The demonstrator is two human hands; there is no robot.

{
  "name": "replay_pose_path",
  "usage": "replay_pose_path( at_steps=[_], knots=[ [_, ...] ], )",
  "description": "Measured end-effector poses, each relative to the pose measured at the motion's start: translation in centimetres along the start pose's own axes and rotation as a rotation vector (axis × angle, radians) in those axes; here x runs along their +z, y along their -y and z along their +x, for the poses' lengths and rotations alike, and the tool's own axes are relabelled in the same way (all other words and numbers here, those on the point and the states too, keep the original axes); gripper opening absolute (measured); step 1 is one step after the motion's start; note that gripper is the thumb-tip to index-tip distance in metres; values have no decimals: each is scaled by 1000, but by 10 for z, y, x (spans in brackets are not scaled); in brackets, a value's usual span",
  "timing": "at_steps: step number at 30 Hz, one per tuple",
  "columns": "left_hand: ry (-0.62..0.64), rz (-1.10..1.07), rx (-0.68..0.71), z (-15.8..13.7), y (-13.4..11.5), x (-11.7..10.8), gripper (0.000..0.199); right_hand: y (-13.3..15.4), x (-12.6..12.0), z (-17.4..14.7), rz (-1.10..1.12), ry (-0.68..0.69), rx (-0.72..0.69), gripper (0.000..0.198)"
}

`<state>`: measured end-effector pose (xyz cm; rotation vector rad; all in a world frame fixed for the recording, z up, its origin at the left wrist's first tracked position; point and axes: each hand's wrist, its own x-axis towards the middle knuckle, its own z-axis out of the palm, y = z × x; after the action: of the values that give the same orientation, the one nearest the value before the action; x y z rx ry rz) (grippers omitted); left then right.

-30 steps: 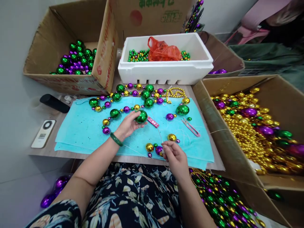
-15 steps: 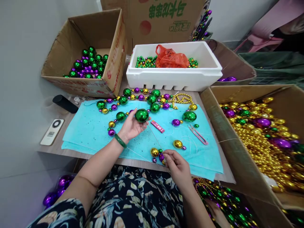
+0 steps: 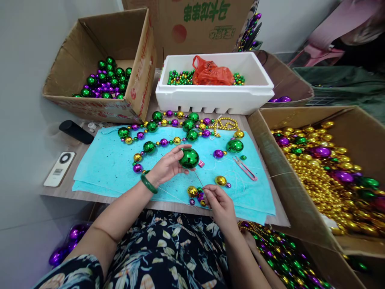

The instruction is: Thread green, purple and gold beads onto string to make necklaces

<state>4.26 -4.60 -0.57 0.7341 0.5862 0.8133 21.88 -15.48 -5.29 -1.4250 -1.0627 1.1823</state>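
Note:
My left hand (image 3: 168, 165), with a green bangle (image 3: 148, 182) at its wrist, holds a large shiny green bead (image 3: 189, 159) between thumb and fingers above the blue cloth. My right hand (image 3: 219, 202) pinches a thin needle (image 3: 199, 179) that runs up to the underside of that bead. Just left of the right fingers lie a gold bead (image 3: 192, 192) and a few smaller beads. A strung bead garland (image 3: 149, 147) in green, gold and purple curves across the cloth behind my left hand. A pink packet (image 3: 201, 163) is partly hidden by the green bead.
Pink thread snips (image 3: 246, 169) and loose beads lie on the cloth (image 3: 105, 168). A white foam box (image 3: 215, 98) stands at the back, a carton (image 3: 99, 108) back left, and a carton of gold beads (image 3: 300, 200) on the right. A phone (image 3: 59, 169) sits left.
The green bead and my left hand have come nearer to my right hand, and less of the needle shows between them. The bead now covers much of the pink packet. The whole view has shifted slightly.

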Motion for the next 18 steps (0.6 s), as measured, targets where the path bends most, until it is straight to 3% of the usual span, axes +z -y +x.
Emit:
replay_pose_path(
  at_steps=[3,7,10,12,15,18],
  knots=[
    [-7,24,8,-1,0,0,45,3,0,0,19,8,6,26],
    [-23,315,109,-2,5,3,32,4,2,1,13,-4,4,28],
    [14,472,92,-2,10,4,21,0,4,2,32,3,-13,28],
    [-42,507,81,-1,11,6,24,-2,3,3,11,14,-26,26],
    [-120,594,123,-1,7,16,23,3,-2,2,-157,-89,-108,23],
    [-65,664,173,-3,-1,34,21,19,-5,0,-252,-200,-207,28]
  ],
)
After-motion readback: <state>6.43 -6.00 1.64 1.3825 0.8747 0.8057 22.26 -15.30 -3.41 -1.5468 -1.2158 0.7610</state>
